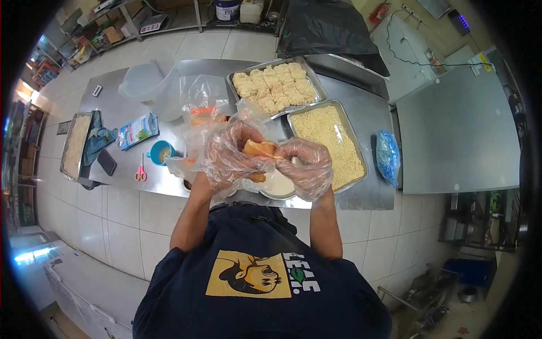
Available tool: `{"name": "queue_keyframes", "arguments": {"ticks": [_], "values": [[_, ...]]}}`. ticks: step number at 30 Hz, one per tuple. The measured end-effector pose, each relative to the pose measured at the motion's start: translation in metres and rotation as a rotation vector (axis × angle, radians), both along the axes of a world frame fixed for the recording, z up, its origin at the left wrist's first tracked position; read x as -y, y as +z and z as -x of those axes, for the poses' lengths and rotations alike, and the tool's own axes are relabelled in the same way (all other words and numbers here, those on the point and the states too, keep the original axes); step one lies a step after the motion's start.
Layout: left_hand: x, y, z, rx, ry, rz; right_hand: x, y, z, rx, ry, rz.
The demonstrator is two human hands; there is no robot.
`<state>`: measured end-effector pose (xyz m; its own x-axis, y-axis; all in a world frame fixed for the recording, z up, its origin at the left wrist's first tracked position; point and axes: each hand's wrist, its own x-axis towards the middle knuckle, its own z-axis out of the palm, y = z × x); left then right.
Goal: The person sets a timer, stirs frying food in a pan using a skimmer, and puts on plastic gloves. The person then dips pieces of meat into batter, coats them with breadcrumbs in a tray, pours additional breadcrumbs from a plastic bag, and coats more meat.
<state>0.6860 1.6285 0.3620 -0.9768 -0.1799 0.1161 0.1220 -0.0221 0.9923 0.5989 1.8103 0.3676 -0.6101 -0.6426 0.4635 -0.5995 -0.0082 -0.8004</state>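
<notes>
My left hand (228, 154), in a clear plastic glove, holds a soft orange-tan piece of food (259, 148). The fingers of my right hand (307, 163), gloved the same way, pinch its right end. Below them, partly hidden by both hands, is a round bowl of white liquid (279, 184). To the right of my right hand lies a metal tray of pale breadcrumbs (328, 131). Another metal tray, behind it, holds several crumb-coated pieces (275, 84) in rows. Clear plastic bags (204, 95) with orange-tan food inside sit behind my left hand.
On the steel table (169, 184) are a turquoise cup (160, 152), scissors (141, 173), a phone (106, 162), a blue packet (139, 130), a large clear plastic jug (148, 84) and a blue cloth (97, 140). A blue plastic-wrapped bundle (387, 156) lies near the right edge.
</notes>
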Motion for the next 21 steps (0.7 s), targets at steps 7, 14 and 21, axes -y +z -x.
{"name": "queue_keyframes", "arguments": {"ticks": [7, 14, 21], "values": [[-0.011, -0.029, 0.007, 0.057, -0.158, 0.075, -0.036, -0.028, 0.006, 0.637, 0.048, -0.002], [-0.023, -0.083, 0.008, 0.212, -0.082, 0.601, -0.05, -0.032, 0.03, 0.349, -0.173, -0.478], [-0.041, -0.132, 0.008, 0.32, -0.086, 1.475, -0.034, -0.137, 0.058, -0.339, -0.148, -1.003]]}}
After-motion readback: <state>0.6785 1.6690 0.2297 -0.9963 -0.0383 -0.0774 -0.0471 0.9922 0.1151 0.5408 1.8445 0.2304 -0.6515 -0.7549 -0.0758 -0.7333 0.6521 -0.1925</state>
